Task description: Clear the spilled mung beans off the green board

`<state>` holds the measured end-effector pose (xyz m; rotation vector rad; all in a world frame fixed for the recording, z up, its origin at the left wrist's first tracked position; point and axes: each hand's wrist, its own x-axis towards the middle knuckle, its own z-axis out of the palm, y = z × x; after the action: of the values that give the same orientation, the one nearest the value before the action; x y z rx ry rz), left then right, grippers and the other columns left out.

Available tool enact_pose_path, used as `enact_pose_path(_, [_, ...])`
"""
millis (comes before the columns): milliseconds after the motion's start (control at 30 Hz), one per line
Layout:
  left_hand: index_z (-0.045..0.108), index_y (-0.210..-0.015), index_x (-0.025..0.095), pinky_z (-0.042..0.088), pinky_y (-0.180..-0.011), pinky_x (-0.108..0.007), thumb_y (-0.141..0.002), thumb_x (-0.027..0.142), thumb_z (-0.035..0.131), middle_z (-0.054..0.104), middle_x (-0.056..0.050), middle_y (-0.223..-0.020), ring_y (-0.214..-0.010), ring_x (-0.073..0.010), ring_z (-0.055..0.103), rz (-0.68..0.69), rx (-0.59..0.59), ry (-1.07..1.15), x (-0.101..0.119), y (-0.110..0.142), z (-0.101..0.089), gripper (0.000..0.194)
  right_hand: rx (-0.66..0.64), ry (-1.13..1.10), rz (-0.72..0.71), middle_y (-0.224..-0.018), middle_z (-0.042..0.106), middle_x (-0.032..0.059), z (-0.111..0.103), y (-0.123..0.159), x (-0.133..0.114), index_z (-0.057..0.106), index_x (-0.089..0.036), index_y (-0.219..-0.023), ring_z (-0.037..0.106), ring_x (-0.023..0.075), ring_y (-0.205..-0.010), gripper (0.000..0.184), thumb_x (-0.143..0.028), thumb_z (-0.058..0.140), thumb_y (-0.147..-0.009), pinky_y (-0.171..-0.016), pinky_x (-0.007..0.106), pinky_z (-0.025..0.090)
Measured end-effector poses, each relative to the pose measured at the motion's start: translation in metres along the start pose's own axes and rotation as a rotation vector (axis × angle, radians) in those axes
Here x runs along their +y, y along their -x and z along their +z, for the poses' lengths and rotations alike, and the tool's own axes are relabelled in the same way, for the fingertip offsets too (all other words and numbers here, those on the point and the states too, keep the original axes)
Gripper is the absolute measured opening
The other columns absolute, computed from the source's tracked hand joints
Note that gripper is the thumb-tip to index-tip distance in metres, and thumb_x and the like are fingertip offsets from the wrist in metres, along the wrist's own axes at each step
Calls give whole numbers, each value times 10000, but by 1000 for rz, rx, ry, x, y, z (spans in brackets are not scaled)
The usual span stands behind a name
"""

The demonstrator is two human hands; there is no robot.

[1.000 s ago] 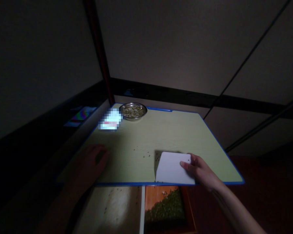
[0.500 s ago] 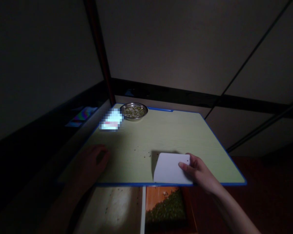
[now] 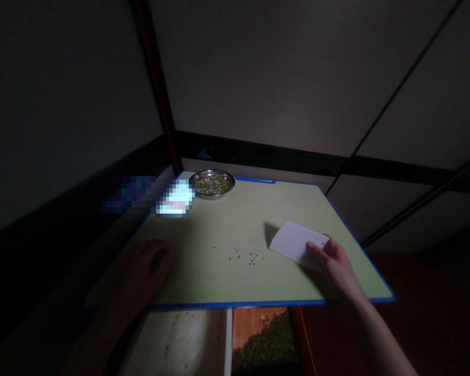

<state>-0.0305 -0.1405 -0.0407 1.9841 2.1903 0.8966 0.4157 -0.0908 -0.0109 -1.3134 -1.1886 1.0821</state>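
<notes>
My right hand point(image 3: 332, 261) pinches a white plastic scraper point(image 3: 295, 243), thumb on top, by its right end. The scraper is tilted above the pale green board point(image 3: 258, 214) and casts a shadow on it. Several small dark green beans point(image 3: 253, 258) lie scattered on the board, left of the scraper. In deep shadow at the board's left side is my left hand point(image 3: 149, 269). Its fingers are loosely curved, with a gap between thumb and fingers, and nothing shows in it.
A metal bowl point(image 3: 212, 184) of green and whitish bits stands at the board's back left, beside a bright blurred screen point(image 3: 176, 198). Below the front edge are a pale compartment point(image 3: 191, 334) and an orange one holding a heap of green beans point(image 3: 272, 339). Walls rise behind and left.
My right hand has moved the scraper back and to the right from the front edge and turned it. More beans show where it was. My left hand stays in about the same place.
</notes>
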Motion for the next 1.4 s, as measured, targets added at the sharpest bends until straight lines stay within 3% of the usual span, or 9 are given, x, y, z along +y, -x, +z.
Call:
enact_pose_path(233, [634, -1025, 201, 457, -1022, -454, -901, 470, 496, 674, -125, -1160, -1093, -281, 613, 16, -42, 4, -6, 0, 2, 326, -43, -8, 19, -787, 641, 0, 16, 7, 3, 588, -210, -913, 559, 177, -685, 339, -470, 763, -781, -591, 283, 435])
enact_pose_path(400, [638, -995, 219, 458, -1027, -437, -892, 486, 493, 672, -110, -1138, -1095, -282, 620, 6, -13, 6, -8, -1, 5, 321, -90, -17, 35, -753, 618, -2, 11, 10, -1, 576, -207, -851, 546, 164, -651, 337, -461, 782, -766, -582, 284, 427])
enact_pose_path(633, [631, -1000, 222, 468, -1011, -477, -895, 477, 486, 674, -107, -1140, -1079, -299, 623, -8, -40, 1, -1, 1, -1, 312, -70, -49, 32, -801, 644, 3, 10, 9, 6, 582, -211, -913, 553, 164, -669, 330, -457, 765, -788, -588, 284, 427])
enact_pose_path(933, [641, -984, 236, 475, -1015, -483, -883, 486, 488, 679, -118, -1140, -1094, -306, 629, -12, -16, 14, 0, 0, -1, 310, -37, -34, 65, -773, 625, 9, 3, 30, -6, 567, -218, -880, 549, 175, -660, 366, -495, 774, -759, -578, 286, 423])
enact_pose_path(1133, [616, -963, 263, 492, -997, -492, -876, 457, 508, 686, -80, -1099, -1063, -307, 635, -9, 3, 18, 0, 1, 0, 239, -101, -27, 67, -696, 570, -12, 13, 29, -7, 536, -221, -807, 490, 151, -598, 410, -541, 780, -729, -542, 270, 378])
enact_pose_path(1400, [650, -965, 222, 473, -1009, -480, -880, 469, 504, 680, -123, -1129, -1085, -314, 632, -6, -8, 12, -4, 1, 2, 299, -278, -3, 92, -735, 577, -3, 14, 41, -8, 552, -206, -827, 501, 155, -666, 366, -515, 747, -796, -580, 263, 367])
